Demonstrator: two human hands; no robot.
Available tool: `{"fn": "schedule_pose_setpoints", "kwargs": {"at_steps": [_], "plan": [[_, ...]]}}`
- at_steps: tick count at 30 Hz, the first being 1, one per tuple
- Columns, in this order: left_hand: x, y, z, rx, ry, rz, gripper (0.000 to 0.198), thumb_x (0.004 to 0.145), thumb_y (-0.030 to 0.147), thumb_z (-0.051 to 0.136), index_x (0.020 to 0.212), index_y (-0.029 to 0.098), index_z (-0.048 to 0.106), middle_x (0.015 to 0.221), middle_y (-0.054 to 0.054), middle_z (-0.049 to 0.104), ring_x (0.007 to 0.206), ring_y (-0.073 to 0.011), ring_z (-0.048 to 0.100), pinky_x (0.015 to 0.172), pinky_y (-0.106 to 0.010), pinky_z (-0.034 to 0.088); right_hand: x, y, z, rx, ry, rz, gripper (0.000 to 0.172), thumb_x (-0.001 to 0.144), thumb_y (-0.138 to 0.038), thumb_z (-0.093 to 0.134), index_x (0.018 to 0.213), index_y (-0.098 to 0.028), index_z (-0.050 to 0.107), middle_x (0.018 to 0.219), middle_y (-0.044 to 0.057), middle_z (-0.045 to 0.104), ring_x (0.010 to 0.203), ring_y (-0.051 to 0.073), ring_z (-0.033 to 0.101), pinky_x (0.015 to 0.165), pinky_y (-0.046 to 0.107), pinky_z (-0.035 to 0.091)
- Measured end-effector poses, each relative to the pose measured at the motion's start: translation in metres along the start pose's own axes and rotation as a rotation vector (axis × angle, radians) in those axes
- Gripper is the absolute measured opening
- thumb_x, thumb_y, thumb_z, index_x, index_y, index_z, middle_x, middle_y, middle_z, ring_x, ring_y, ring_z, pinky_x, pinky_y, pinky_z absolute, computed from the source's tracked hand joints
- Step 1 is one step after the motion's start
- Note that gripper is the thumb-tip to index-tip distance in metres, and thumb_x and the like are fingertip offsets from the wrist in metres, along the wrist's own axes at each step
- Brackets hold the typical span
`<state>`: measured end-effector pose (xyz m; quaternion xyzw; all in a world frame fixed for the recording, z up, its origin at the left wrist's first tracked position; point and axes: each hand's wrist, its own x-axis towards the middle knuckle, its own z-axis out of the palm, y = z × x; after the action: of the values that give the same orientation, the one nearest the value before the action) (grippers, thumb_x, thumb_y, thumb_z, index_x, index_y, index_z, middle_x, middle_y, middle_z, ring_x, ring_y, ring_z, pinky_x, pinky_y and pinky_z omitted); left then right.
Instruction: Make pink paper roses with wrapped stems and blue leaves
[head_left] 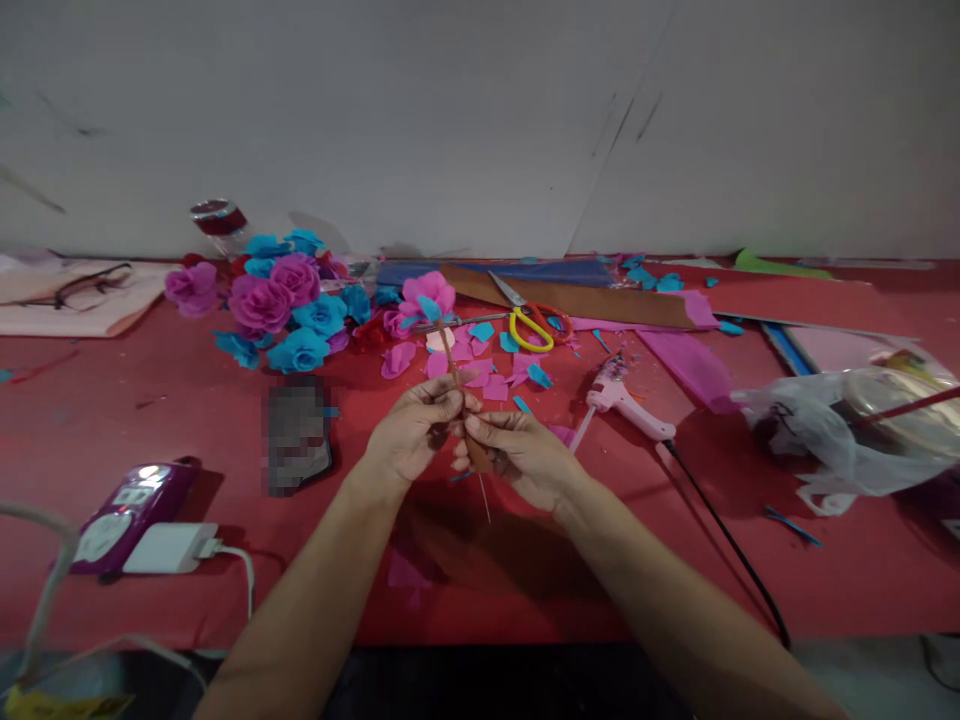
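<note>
Between my two hands is a pink paper flower (427,293) with blue pieces at its base, its thin stem slanting down through my fingers. My left hand (420,420) pinches the stem just below the part wrapped in brown. Close beside it, my right hand (517,445) grips a brown paper strip (478,455) against the stem. Bare wire sticks out below the strip. Behind the flower lie scissors (531,328) with yellow and red-orange handles, among pink and blue paper petals (495,387).
A bunch of pink and blue paper flowers (289,305) is at back left, near a phone (298,435). A pink glue gun (630,405) with a black cord is to the right, then a plastic bag (847,440). A purple power strip (135,510) holds a white charger (169,548).
</note>
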<state>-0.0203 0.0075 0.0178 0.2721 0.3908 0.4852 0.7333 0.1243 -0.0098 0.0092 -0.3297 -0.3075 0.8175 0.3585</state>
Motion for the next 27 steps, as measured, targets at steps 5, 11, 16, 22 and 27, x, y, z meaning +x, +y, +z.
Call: {"fn": "schedule_pose_setpoints", "kwargs": {"at_steps": [5,11,16,22,27], "plan": [[-0.0017,-0.0002,0.0016,0.093,0.059,0.042,0.021,0.062,0.011,0.074,0.082,0.011,0.068,0.065,-0.002,0.064,0.051,-0.0088,0.058,0.043,-0.017,0.046,0.0009,0.0041,-0.0003,-0.059,0.07,-0.088,0.026,0.065,-0.036,0.076,0.074,-0.013,0.069,0.061,0.001,0.069,0.053,0.011,0.064,0.059,0.022,0.051],[-0.0049,0.0062,0.0036,0.046,-0.014,-0.009,0.034,0.062,0.007,0.071,0.095,0.012,0.067,0.058,0.0,0.062,0.041,-0.0065,0.05,0.037,-0.017,0.042,0.0002,0.0017,-0.0028,0.029,-0.064,0.073,0.03,0.065,-0.038,0.076,0.078,-0.013,0.068,0.066,0.003,0.071,0.058,0.013,0.067,0.061,0.024,0.052],[-0.0042,0.0023,0.0033,0.042,-0.078,-0.006,0.031,0.066,0.012,0.07,0.097,0.014,0.067,0.071,-0.003,0.067,0.047,-0.0088,0.055,0.038,-0.019,0.045,0.0011,0.0037,-0.0033,0.031,-0.033,0.004,0.027,0.066,-0.035,0.077,0.078,-0.013,0.068,0.065,0.001,0.07,0.057,0.011,0.066,0.061,0.022,0.051],[-0.0018,0.0004,0.0012,0.082,0.071,0.055,0.019,0.06,0.006,0.072,0.079,0.01,0.068,0.058,-0.001,0.062,0.044,-0.0069,0.052,0.042,-0.018,0.046,0.0017,0.0074,-0.0014,-0.03,0.023,-0.038,0.029,0.068,-0.041,0.074,0.076,-0.013,0.068,0.061,0.0,0.065,0.053,0.009,0.061,0.056,0.021,0.048],[-0.002,0.0007,-0.0002,0.011,-0.084,0.028,0.034,0.064,0.012,0.072,0.097,0.015,0.066,0.067,-0.001,0.064,0.042,-0.0055,0.047,0.039,-0.02,0.047,0.0003,0.0048,-0.0001,0.083,-0.109,0.006,0.025,0.073,-0.037,0.07,0.081,-0.013,0.069,0.061,-0.002,0.062,0.053,0.008,0.058,0.058,0.022,0.048]]}}
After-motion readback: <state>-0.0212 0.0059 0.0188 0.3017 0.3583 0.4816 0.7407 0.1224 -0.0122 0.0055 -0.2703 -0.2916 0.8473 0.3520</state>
